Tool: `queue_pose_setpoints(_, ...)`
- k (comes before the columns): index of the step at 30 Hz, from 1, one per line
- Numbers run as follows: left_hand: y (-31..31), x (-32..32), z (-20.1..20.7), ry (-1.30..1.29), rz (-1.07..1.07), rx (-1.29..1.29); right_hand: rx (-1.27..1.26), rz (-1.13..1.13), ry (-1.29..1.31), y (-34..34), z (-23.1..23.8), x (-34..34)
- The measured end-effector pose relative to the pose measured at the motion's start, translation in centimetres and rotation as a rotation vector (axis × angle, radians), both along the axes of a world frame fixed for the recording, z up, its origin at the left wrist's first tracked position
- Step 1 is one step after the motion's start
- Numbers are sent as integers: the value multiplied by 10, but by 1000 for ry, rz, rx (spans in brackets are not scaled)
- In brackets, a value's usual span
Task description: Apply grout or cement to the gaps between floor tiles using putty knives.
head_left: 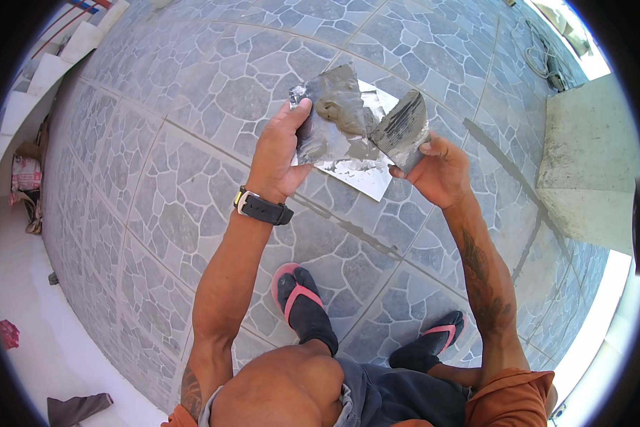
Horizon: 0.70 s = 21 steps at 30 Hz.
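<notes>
My left hand (277, 149) is closed on the near left edge of a thin flat plate (311, 146), its thumb on top. Wet grey grout (345, 117) is smeared over the plate with a soft lump in the middle. A white sheet (370, 183) shows under the plate; whether it is held or lies lower, I cannot tell. In my right hand (442, 171) a flat spreader blade (404, 127), coated in streaky grout, is pinched at its lower end. Its left edge meets the right side of the grout-covered plate.
Stone-patterned grey floor tiles (242, 99) spread below, with darker grout lines (366, 238) in some joints. A concrete block (583, 164) stands at right, near a coiled cable (541, 60). White steps (81, 43) rise at far left. My sandalled feet (302, 299) are below.
</notes>
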<state>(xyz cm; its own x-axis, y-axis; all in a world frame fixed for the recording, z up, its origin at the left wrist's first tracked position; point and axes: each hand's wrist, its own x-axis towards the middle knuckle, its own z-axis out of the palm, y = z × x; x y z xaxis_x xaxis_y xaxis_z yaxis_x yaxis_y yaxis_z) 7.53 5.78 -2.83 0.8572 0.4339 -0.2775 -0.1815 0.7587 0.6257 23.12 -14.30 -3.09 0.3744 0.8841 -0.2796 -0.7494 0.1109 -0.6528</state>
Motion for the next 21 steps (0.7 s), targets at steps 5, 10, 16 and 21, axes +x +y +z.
queue_pose_setpoints(5,0,-1,3,-35,-36,18,88,63,170,-10,-4,5)
queue_pose_setpoints(10,-5,1,-3,-61,-36,20,121,113,147,-4,1,2)
queue_pose_setpoints(16,6,-6,13,-20,137,246,13,-1,-432,-13,47,23)
queue_pose_setpoints(21,8,-6,12,-75,332,398,-115,35,-535,-15,52,13)
